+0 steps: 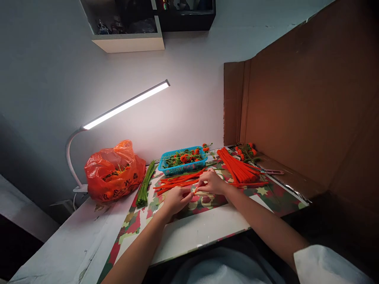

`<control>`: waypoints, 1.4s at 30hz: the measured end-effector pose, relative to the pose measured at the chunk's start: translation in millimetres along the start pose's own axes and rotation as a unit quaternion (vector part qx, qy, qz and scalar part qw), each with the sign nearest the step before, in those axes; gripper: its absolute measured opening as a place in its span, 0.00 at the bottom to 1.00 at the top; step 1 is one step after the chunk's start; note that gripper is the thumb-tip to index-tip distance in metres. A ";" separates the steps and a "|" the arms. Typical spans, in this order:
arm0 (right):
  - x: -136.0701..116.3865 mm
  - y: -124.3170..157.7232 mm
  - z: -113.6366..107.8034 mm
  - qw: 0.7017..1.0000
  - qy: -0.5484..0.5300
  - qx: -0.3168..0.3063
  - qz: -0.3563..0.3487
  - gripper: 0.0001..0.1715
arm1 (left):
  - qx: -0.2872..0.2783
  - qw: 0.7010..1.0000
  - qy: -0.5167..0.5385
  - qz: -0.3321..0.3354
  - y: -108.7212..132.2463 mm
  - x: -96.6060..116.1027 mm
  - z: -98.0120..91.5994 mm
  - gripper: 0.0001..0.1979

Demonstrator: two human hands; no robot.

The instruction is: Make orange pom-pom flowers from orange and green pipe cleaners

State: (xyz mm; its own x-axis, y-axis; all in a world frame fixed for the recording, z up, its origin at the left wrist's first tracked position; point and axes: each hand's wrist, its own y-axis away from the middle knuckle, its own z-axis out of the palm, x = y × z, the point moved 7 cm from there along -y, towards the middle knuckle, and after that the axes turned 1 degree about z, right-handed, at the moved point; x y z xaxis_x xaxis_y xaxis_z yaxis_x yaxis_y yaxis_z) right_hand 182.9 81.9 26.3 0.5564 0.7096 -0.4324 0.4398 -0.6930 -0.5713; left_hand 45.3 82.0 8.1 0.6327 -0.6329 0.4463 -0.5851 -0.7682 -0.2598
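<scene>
My left hand (177, 199) and my right hand (211, 183) meet over the patterned table cover. Between their pinched fingertips is a small orange stem (196, 190), bent and thin. Just behind them lies a loose row of orange stems (174, 181). A thick bundle of orange stems (238, 167) rests to the right of my right hand. Pale sticks (205, 193) lie beneath my right hand. At the back, a blue basket (168, 171) holds green stems and orange flowers (184, 158).
An orange plastic bag (115, 173) stands at the left beside a green stem bundle (145, 187). A lit lamp (127, 104) reaches over from the left. More orange flowers (242, 156), a pink-handled tool (272, 172) and a cardboard wall (296, 102) are at the right.
</scene>
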 end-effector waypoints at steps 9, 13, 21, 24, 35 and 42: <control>-13.0 1.6 -0.4 0.995 0.080 0.062 -0.013 0.10 | 0.067 0.991 -0.089 -0.067 1.3 1.3 -5.5 0.19; -18.1 3.7 5.5 0.992 0.091 0.086 -0.021 0.11 | 0.086 0.989 -0.079 -0.095 1.8 -2.4 -3.0 0.19; -23.9 5.0 12.0 0.993 0.070 0.093 -0.037 0.10 | 0.118 0.983 0.033 -0.139 -0.5 -27.1 2.9 0.20; -24.9 4.9 11.8 0.994 0.045 0.095 -0.038 0.09 | 0.124 0.978 0.090 -0.141 -2.6 -38.2 5.5 0.16; 0.1 -3.8 17.2 0.991 -0.111 0.066 0.047 0.22 | 0.141 0.976 0.145 -0.087 -8.0 -45.9 4.4 0.13; 5.7 -2.5 17.0 0.984 -0.164 -0.018 0.060 0.27 | 0.128 0.990 0.044 0.028 2.8 -13.2 -15.2 0.20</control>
State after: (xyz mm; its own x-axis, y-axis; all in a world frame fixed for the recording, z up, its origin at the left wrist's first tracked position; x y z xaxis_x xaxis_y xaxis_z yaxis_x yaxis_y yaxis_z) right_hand 173.0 89.9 13.4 0.3517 0.6208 -0.7007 0.4129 -0.7746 -0.4791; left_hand 27.5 89.6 14.6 0.5501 -0.6724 0.4953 -0.4627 -0.7391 -0.4895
